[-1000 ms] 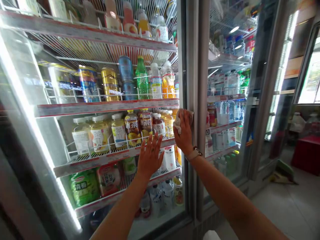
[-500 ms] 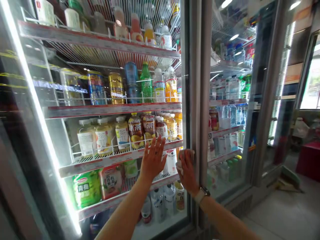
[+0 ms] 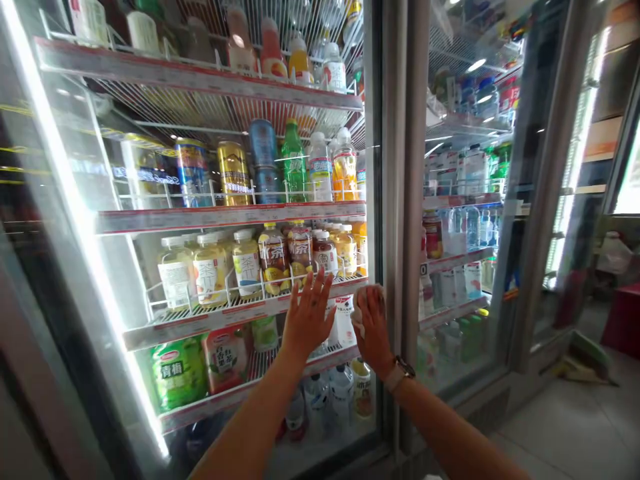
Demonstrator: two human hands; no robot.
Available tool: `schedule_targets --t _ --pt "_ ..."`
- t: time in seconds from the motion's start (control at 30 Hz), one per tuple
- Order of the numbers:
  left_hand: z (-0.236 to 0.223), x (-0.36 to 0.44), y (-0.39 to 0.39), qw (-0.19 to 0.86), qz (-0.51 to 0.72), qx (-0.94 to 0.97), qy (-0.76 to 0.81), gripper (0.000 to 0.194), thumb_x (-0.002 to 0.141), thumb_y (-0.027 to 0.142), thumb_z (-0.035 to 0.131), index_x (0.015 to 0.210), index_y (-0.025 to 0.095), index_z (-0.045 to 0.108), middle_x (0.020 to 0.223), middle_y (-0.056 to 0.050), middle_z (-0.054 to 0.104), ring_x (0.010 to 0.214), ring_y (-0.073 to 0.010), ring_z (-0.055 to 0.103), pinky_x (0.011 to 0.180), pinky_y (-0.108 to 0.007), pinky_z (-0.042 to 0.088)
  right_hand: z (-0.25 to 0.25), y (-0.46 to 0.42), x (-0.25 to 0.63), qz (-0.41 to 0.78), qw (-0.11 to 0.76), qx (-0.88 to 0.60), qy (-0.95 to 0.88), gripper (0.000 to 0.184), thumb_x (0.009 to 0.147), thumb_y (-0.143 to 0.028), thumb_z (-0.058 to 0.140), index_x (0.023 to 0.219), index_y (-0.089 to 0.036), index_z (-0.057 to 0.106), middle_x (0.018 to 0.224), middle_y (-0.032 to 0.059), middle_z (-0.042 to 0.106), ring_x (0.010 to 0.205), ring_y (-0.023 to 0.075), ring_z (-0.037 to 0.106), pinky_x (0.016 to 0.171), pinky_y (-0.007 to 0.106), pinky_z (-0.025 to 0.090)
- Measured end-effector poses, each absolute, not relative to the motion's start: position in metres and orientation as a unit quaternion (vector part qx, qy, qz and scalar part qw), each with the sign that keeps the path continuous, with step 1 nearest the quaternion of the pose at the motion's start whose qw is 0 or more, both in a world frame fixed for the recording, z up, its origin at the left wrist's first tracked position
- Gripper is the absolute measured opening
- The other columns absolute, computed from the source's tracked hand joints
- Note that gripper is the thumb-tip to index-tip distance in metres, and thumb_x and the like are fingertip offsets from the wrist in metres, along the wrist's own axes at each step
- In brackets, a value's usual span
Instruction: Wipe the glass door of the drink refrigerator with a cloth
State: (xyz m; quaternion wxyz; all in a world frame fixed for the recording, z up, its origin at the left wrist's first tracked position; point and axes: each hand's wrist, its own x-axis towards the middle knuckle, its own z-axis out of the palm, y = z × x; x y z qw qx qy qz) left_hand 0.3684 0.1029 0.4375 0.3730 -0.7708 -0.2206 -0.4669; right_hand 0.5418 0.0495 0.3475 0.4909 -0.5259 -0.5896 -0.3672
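**Left hand** (image 3: 307,317): open, fingers spread and pointing up, palm toward the glass door (image 3: 125,280), fingertips apparently resting on it.

**Right hand** (image 3: 373,327): fingers curled and closed on a white cloth (image 3: 358,321), gripping it against the glass just left of the metal door frame (image 3: 395,200). Wristwatch (image 3: 399,373) on the wrist, below the fingers. The two hands stand near each other, not touching.

**Surface:** the glass door is upright and shut, and the cloth lies on its lower right part, beside the frame. A bright light strip (image 3: 75,200) runs down the left side, well left of the left fingers. Reflections show across the pane.

**Behind the glass, above the fingers:** tea bottles (image 3: 273,259) with yellow and brown labels stand on a wire shelf (image 3: 225,217) just over the left fingertips. Higher up are a gold can (image 3: 233,173), a blue can (image 3: 263,143) and a green soda bottle (image 3: 294,163).

**Behind the glass, below the fingers:** a green packet (image 3: 179,373) lies low and to the left, with water bottles (image 3: 327,393) under the hands.

**Room, right of the right fingers:** a second glass door (image 3: 465,200), then a pale tiled floor (image 3: 565,427). Farther right are a red box (image 3: 623,313) and a bright window (image 3: 627,180). A green and tan object (image 3: 585,360) on the floor is too small to identify.
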Motion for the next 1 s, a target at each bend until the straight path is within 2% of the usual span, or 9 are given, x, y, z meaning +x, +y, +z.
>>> schedule_targets --t 0.1,0.17,0.37,0.5,0.6,0.73,0.83,0.9,1.0 --pt "0.436 0.369 0.103 0.373 -0.46 -0.774 -0.224 0.077 0.096 0.04 0.048 0.158 0.014 0.009 0.16 -0.013 0.027 0.152 -0.0282 0.015 0.125 -0.049 0.008 0.301 0.043 0.536 -0.359 0.467 -0.531 -0.608 0.072 0.097 -0.015 0.041 0.16 -0.025 0.008 0.167 0.0076 0.007 0.153 0.0305 0.01 0.118 0.062 0.03" --pt "0.436 0.37 0.102 0.373 -0.455 -0.777 -0.225 0.077 0.097 0.04 0.047 0.158 0.013 0.009 0.16 -0.013 0.027 0.152 -0.029 0.015 0.125 -0.05 0.009 0.303 0.042 0.532 -0.353 0.465 -0.528 -0.616 0.072 0.097 -0.014 0.041 0.16 -0.025 0.009 0.167 0.0076 0.005 0.153 0.0311 0.008 0.117 0.062 0.031" --pt "0.453 0.348 0.091 0.359 -0.441 -0.804 -0.171 0.075 0.098 0.037 0.044 0.158 0.014 0.006 0.161 -0.012 0.026 0.152 -0.0263 0.019 0.123 -0.045 0.019 0.44 0.057 0.509 -0.368 0.475 -0.464 -0.651 0.072 0.1 -0.02 0.039 0.159 -0.03 0.001 0.168 0.0033 0.008 0.154 0.0265 0.007 0.122 0.058 0.025" --pt "0.477 0.3 0.095 0.376 -0.483 -0.771 -0.173 0.073 0.098 0.037 0.044 0.159 0.016 0.009 0.162 -0.01 0.025 0.153 -0.0237 0.015 0.125 -0.046 0.014 0.508 0.064 0.495 -0.377 0.473 -0.445 -0.66 0.072 0.099 -0.023 0.042 0.16 -0.027 0.003 0.167 0.0048 0.01 0.154 0.0249 0.008 0.124 0.054 0.019" --pt "0.484 0.261 0.107 0.379 -0.521 -0.727 -0.236 0.073 0.097 0.039 0.046 0.158 0.016 0.013 0.163 -0.01 0.02 0.153 -0.0243 0.01 0.126 -0.047 0.007 0.488 0.064 0.484 -0.381 0.454 -0.44 -0.675 0.074 0.097 -0.022 0.043 0.16 -0.024 0.005 0.166 0.0078 0.015 0.153 0.0258 0.016 0.123 0.055 0.018" --pt "0.474 0.235 0.124 0.376 -0.519 -0.722 -0.26 0.076 0.097 0.042 0.049 0.159 0.021 0.011 0.164 -0.008 0.017 0.153 -0.026 0.011 0.126 -0.048 0.005 0.399 0.056 0.47 -0.369 0.357 -0.435 -0.74 0.076 0.09 -0.013 0.044 0.159 -0.021 0.014 0.161 0.0109 0.031 0.143 0.0248 0.04 0.121 0.052 0.022" --pt "0.467 0.234 0.128 0.362 -0.518 -0.73 -0.261 0.078 0.095 0.044 0.052 0.159 0.023 0.011 0.164 -0.006 0.019 0.152 -0.0277 0.012 0.127 -0.049 0.006 0.34 0.047 0.464 -0.363 0.29 -0.426 -0.776 0.073 0.088 -0.007 0.042 0.158 -0.022 0.023 0.152 0.0078 0.047 0.13 0.0204 0.054 0.119 0.045 0.028" --pt "0.466 0.235 0.127 0.357 -0.514 -0.733 -0.266 0.079 0.095 0.044 0.051 0.159 0.024 0.009 0.164 -0.006 0.018 0.152 -0.0281 0.012 0.127 -0.05 0.007 0.328 0.044 0.463 -0.37 0.269 -0.412 -0.788 0.071 0.089 -0.005 0.04 0.156 -0.024 0.027 0.148 0.0044 0.052 0.128 0.0179 0.055 0.117 0.04 0.032" --pt "0.466 0.236 0.126 0.359 -0.508 -0.733 -0.273 0.079 0.095 0.043 0.051 0.159 0.024 0.007 0.164 -0.006 0.018 0.152 -0.0273 0.012 0.127 -0.049 0.008 0.363 0.049 0.46 -0.394 0.296 -0.405 -0.77 0.069 0.094 -0.006 0.038 0.158 -0.026 0.022 0.149 0.0029 0.052 0.134 0.0165 0.051 0.118 0.039 0.031"
